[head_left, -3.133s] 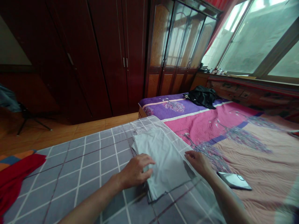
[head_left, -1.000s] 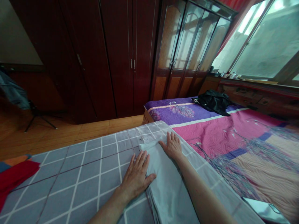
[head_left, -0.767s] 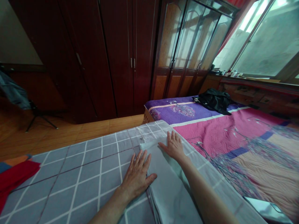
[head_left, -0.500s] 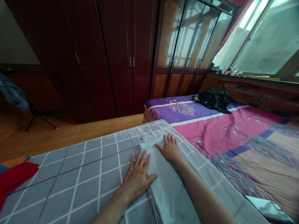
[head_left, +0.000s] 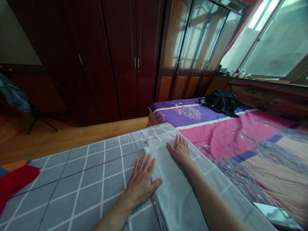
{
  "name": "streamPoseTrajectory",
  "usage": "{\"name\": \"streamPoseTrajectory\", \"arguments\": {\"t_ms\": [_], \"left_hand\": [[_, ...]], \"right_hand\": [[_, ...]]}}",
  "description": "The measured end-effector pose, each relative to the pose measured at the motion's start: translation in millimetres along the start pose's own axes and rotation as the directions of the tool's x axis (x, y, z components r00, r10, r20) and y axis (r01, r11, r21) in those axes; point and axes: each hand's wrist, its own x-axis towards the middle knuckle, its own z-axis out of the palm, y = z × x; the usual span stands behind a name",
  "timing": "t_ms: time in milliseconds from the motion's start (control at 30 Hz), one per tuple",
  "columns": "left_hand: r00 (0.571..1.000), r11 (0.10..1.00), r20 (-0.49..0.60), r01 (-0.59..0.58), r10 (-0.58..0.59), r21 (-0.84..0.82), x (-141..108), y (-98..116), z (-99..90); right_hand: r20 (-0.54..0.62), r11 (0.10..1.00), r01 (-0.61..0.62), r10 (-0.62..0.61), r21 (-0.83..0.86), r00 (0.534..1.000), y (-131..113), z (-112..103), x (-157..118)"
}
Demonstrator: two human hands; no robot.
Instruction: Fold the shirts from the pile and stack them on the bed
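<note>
- Both our hands are spread and grip nothing: the left hand (head_left: 141, 179) lies along the near-left edge of a folded pale cloth (head_left: 173, 183), the right hand (head_left: 181, 149) at its far right corner.
- At our far left, a blue-grey garment (head_left: 13, 93) hangs above a black tripod-like stand (head_left: 38, 118) on the tiled floor (head_left: 101, 131).
- Nearer on that side, a red cloth (head_left: 16, 179) and an orange-and-blue cloth (head_left: 14, 166) lie together on the grey checked sheet (head_left: 93, 179), well apart from our hands.
- Beyond the sheet we face a dark red wardrobe (head_left: 115, 64), then a glossy-doored cabinet (head_left: 199, 38).
- Further right, a black bundle (head_left: 221, 102) sits on the purple and pink quilt (head_left: 235, 131), with small bottles (head_left: 243, 74) under the window behind.
- At the lower right we see a phone (head_left: 276, 213), partly cut off by the frame.
- Our left palm faces down, fingers pointing away, thumb stretched onto the cloth.
- Our right palm also faces down, fingers forward and thumb out to the left; its forearm crosses the cloth's right side and hides part of that edge.
</note>
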Motion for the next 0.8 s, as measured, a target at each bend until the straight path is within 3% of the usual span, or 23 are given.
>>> {"name": "streamPoseTrajectory", "arguments": {"t_ms": [100, 233, 333, 433, 567, 667, 800], "left_hand": [[1.000, 1.000, 0.010, 0.010, -0.010, 0.004, -0.1, 0.9, -2.0], [1.000, 1.000, 0.009, 0.001, -0.001, -0.005, 0.2, 0.3, -2.8], [1.000, 1.000, -0.015, -0.013, 0.013, -0.016, 0.3, -1.5, -1.3], [0.998, 0.999, -0.067, -0.011, 0.009, -0.030, -0.1, -3.6, 0.5], [0.997, 0.999, -0.069, 0.024, -0.027, -0.032, 0.2, -4.2, 1.0], [0.998, 0.999, -0.053, 0.044, -0.045, -0.019, 1.6, -3.2, 1.2], [0.996, 0.998, -0.077, 0.052, -0.053, -0.018, 2.3, -3.2, 3.4]], "right_hand": [[0.050, 0.997, 0.079, -0.079, -0.003, 0.996, -0.9, 2.3, -0.5], [0.023, 0.998, -0.063, 0.064, -0.024, 0.998, 4.6, -1.2, 1.0], [-0.044, 0.998, -0.063, 0.062, -0.020, 0.997, 1.7, -14.1, -2.8], [-0.074, 0.988, 0.135, -0.129, 0.069, 0.989, -13.0, -32.0, -13.1], [-0.039, 0.881, 0.428, -0.429, 0.200, 0.902, -39.7, -44.9, -29.6], [-0.031, 0.808, 0.539, -0.548, 0.240, 0.836, -53.2, -40.9, -36.1], [-0.076, 0.758, 0.587, -0.592, 0.284, 0.802, -54.6, -32.2, -34.9]]}}
